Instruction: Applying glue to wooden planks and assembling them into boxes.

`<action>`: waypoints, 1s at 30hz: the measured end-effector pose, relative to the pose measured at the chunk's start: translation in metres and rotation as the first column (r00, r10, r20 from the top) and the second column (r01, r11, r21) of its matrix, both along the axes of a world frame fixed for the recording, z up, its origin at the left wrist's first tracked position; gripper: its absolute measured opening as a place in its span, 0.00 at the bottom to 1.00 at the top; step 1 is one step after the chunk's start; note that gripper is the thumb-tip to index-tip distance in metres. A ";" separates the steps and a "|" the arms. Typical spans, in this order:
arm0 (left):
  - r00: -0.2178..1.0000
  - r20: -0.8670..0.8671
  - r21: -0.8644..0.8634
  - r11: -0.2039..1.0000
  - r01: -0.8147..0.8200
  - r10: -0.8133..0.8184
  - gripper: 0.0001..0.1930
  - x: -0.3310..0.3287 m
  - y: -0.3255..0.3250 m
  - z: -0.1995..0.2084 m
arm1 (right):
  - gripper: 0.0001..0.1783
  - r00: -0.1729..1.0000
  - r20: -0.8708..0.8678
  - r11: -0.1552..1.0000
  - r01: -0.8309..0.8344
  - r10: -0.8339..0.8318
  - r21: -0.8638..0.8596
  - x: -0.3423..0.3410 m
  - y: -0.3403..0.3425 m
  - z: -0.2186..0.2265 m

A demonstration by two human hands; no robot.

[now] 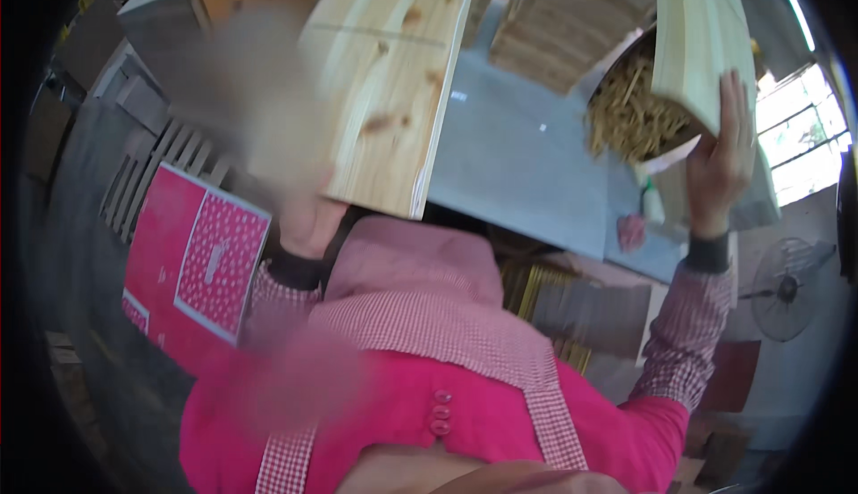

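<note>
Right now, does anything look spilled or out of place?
Possibly the loose wooden pieces, heaped untidily, partly hidden by the board at the right hand; I can't tell whether any spilled. A pale speck on the blue-grey table also looks stray.

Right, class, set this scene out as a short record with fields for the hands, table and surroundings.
Left hand: at the near-left corner of a knotty pine panel; partly hidden by blur
Right hand: outstretched against a second pine panel
Loose stock: heap of small wooden pieces beside the second panel
Table: blue-grey, with wooden boards and a white bottle with a green top
Person's left: pink patterned sheet or carton
Background, right: wire-guarded fan
</note>
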State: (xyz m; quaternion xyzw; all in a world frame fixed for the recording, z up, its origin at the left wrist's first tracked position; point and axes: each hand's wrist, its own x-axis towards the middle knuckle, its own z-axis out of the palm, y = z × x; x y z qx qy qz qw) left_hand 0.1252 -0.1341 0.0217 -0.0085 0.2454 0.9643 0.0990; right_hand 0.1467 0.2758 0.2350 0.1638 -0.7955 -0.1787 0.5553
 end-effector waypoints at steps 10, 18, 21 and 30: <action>0.980 -0.176 -0.358 0.922 -0.146 0.087 0.29 0.002 -0.017 0.010 | 0.32 0.768 0.627 0.957 0.070 0.128 -0.281 0.071 -0.062 -0.234; 0.983 -0.163 -0.545 0.824 -0.157 0.080 0.29 0.004 0.017 0.027 | 0.32 0.557 0.804 0.910 0.189 0.211 -0.370 0.055 -0.115 -0.281; 0.984 -0.176 -0.711 0.688 -0.143 0.021 0.26 -0.015 0.029 0.018 | 0.35 0.499 0.784 0.878 0.089 0.369 -0.470 0.041 -0.107 -0.279; 0.936 -0.311 -0.900 0.368 -0.234 -0.166 0.24 -0.031 0.080 -0.003 | 0.36 0.496 0.763 0.843 0.106 0.415 -0.528 0.038 -0.109 -0.280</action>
